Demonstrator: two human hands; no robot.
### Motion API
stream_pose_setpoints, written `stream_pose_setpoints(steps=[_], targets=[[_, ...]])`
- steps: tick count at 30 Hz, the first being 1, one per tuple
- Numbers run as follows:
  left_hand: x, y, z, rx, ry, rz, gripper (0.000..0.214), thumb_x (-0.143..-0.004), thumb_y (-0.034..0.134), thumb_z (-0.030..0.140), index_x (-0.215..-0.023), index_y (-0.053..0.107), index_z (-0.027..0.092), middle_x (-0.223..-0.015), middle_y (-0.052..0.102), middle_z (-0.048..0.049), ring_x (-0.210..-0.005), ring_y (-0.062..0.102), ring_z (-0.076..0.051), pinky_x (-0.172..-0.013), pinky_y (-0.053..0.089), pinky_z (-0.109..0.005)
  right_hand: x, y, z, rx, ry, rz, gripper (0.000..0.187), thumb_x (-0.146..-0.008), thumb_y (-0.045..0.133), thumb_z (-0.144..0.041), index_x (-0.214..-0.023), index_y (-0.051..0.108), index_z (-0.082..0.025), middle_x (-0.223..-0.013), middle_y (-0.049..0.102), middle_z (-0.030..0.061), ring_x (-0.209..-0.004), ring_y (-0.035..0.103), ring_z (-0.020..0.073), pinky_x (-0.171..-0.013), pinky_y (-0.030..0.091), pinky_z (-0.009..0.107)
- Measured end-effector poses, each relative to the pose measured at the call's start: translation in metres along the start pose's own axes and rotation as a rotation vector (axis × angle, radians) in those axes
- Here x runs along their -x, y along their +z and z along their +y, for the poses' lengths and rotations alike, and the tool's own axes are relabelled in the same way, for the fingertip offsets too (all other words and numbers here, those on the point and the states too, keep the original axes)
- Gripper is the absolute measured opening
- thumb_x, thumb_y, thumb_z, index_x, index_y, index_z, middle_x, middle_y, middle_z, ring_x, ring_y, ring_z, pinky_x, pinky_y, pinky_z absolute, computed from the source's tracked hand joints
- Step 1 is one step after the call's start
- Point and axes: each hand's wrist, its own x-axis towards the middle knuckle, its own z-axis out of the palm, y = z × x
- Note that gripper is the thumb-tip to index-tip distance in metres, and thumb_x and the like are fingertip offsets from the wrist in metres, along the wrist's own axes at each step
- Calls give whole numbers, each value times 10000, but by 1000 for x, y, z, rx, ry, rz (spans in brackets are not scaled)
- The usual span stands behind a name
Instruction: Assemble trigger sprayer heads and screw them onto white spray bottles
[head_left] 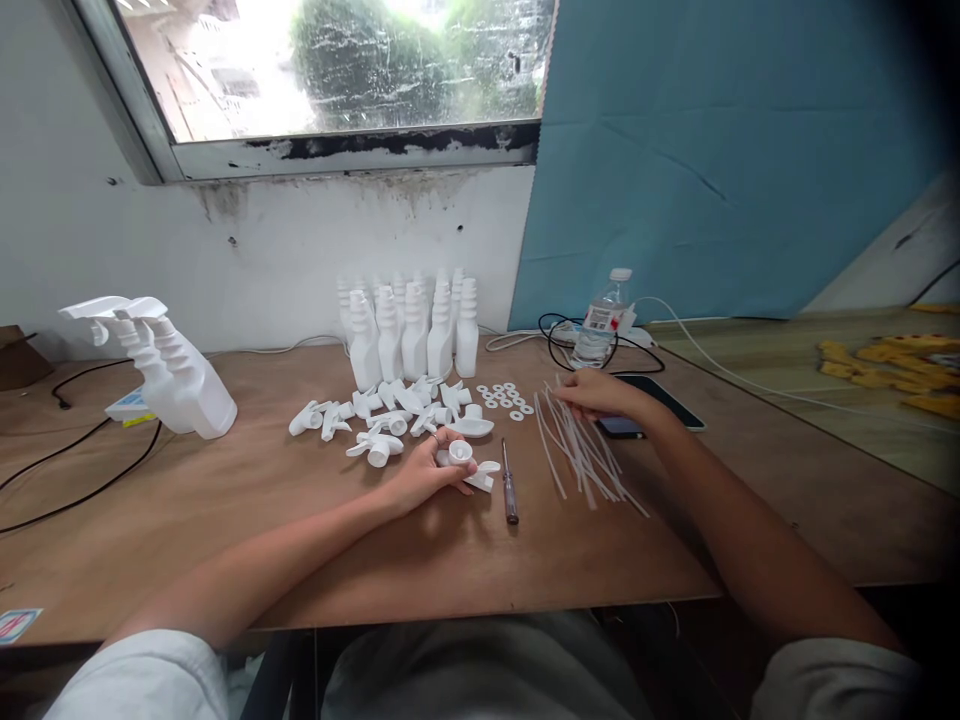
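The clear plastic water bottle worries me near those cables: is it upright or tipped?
Upright: the clear plastic water bottle stands on its base on the brown wooden table, white cap uppermost.

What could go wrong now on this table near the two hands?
The right hand rests on the loose thin tubes, beside the phone; a sweep could scatter tubes or nudge it. The screwdriver lies close to the left hand holding the spray head and might get knocked.
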Motion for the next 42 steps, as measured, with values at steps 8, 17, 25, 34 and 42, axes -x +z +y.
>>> stream_pose_setpoints(steps=[8, 17, 25, 34, 42], targets=[[1, -2, -1, -41, -22, -64, 380, -769, 729, 383, -1031, 603, 139, -965, 582, -55, -874, 563, -171, -792, 564, -348, 33, 5, -41, -545, -464, 317, 153, -808, 495, -294, -703, 447, -194, -583, 618, 7, -323, 496, 94, -322, 304, 198], [1, -4, 2, -65, -56, -81, 481, -767, 727, 424, -1140, 588, 154, -980, 591, -53, -822, 608, -166, -838, 545, -369, 54, 10, -57, -786, -674, 446, 228, -858, 554, -423, -799, 489, -212, -573, 595, -23, -342, 518, 102, -328, 378, 209], [0, -2, 1, -75, -28, -71, 443, -765, 726, 435, -1069, 601, 138, -965, 578, -60, -834, 575, -165, -801, 554, -345, 48, 23, -58, -689, -726, 391, 243, -854, 581, -430, -882, 486, -208, -670, 601, -15, -414, 559, 107, -412, 432, 235], [1, 1, 5, -88, -31, -56, 456, -730, 742, 470, -1021, 611, 144, -938, 575, -51, -823, 564, -167, -756, 558, -327, 46, 21, -54, -503, -621, 240, 320, -793, 616, -460, -913, 457, -210, -760, 596, 0, -523, 569, 113, -554, 474, 265], [1, 0, 4, -72, -19, -74, 411, -755, 729, 447, -1008, 603, 148, -953, 582, -46, -828, 572, -162, -755, 557, -315, 37, 23, -44, -96, -519, -214, 368, -830, 580, -490, -822, 656, -130, -684, 672, 33, -672, 631, 162, -658, 462, 256]])
